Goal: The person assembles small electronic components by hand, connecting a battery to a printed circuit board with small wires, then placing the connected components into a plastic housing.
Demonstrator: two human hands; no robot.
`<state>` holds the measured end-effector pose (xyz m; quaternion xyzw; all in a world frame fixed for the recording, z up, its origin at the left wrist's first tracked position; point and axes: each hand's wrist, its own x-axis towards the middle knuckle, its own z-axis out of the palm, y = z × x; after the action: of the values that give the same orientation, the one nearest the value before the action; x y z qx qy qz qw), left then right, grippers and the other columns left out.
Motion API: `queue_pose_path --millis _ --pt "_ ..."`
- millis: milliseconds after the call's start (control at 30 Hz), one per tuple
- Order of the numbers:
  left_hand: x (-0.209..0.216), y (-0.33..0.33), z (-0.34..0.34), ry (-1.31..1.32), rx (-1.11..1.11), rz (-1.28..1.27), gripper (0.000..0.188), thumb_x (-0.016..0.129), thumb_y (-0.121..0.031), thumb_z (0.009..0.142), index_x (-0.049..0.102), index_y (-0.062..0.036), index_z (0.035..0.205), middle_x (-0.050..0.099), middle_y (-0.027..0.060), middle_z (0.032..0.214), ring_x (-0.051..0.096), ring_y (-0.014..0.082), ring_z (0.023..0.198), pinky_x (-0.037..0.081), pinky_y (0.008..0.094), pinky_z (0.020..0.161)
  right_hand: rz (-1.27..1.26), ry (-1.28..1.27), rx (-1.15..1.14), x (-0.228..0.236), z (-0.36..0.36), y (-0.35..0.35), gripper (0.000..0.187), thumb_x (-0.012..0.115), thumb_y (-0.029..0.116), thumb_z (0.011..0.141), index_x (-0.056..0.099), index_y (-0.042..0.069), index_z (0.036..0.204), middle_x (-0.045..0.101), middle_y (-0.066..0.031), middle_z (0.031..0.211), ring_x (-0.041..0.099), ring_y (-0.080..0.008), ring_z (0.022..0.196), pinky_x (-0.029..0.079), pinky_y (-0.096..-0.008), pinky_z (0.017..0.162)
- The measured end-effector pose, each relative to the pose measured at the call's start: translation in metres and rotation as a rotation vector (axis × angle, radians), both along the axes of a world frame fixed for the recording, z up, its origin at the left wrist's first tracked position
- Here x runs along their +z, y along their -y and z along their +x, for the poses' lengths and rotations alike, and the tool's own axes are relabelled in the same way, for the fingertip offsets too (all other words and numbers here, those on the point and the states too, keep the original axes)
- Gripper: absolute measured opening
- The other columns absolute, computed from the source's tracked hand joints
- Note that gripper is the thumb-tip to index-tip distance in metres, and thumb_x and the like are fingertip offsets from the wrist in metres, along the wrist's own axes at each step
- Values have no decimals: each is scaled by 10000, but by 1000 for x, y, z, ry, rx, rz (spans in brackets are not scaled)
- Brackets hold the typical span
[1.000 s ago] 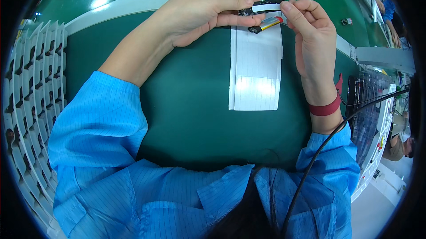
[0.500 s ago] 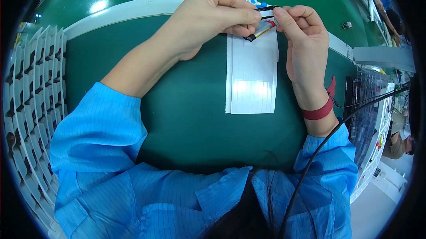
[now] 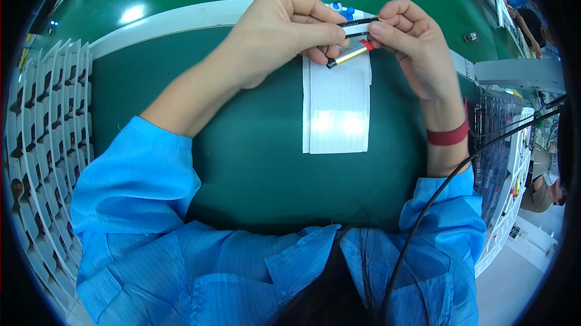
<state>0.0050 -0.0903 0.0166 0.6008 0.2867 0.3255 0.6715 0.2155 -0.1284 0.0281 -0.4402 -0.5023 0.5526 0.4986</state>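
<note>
My left hand pinches the left end of a slim black-and-white part between thumb and fingers. The thumb and forefinger of my right hand are closed on its right end. Just below the part, a flat silver piece, like a small pouch battery, has a yellow edge, a black end and a red tab. It sits by my left fingertips; whether it is joined to the part is hard to make out. Under both hands, white ruled strips of paper lie on the dark green mat.
Stacked white compartment trays stand at the left. Clear plastic trays are at the right. Small blue things lie behind my hands. A red wrist strap circles my right wrist, and a black cable crosses that arm. People are at the far right.
Both hands have come slightly lower. My right hand has shifted a little right and turned, showing more of the black-and-white part and of the silver piece.
</note>
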Motion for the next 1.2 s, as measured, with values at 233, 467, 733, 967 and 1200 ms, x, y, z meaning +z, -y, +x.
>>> queue_pose_path --millis 233,467,733,967,1200 --pt "5 -7 -6 145 -607 -476 427 617 -197 795 453 84 1072 592 184 854 646 204 709 568 247 531 101 175 218 29 -18 15 226 630 -52 733 464 40 855 580 -55 797 580 -88 713 480 -185 643" --pt "14 1 -4 149 -475 -459 389 599 -179 812 479 76 1080 584 161 809 644 200 701 572 253 556 323 199 44 17 -19 15 263 613 -79 745 441 -7 931 580 -136 861 614 -157 752 528 -253 669" --pt "8 0 -3 80 -364 -315 280 592 -190 818 572 18 1005 617 117 842 634 197 748 553 285 622 686 468 -59 2 -21 10 371 647 -92 714 425 -10 1000 531 -92 898 519 -129 821 441 -248 752" --pt "9 -2 -5 39 -359 -319 271 610 -202 807 588 13 969 623 131 826 634 192 716 549 275 612 620 389 -93 2 -25 9 296 648 -53 726 443 -12 936 582 -78 804 567 -123 757 464 -233 688" --pt "7 -2 -2 63 -376 -330 263 588 -203 824 588 10 977 615 112 835 623 166 742 544 267 628 767 649 -116 1 -22 11 173 644 -57 702 528 9 813 587 -55 768 569 -115 712 465 -236 615"
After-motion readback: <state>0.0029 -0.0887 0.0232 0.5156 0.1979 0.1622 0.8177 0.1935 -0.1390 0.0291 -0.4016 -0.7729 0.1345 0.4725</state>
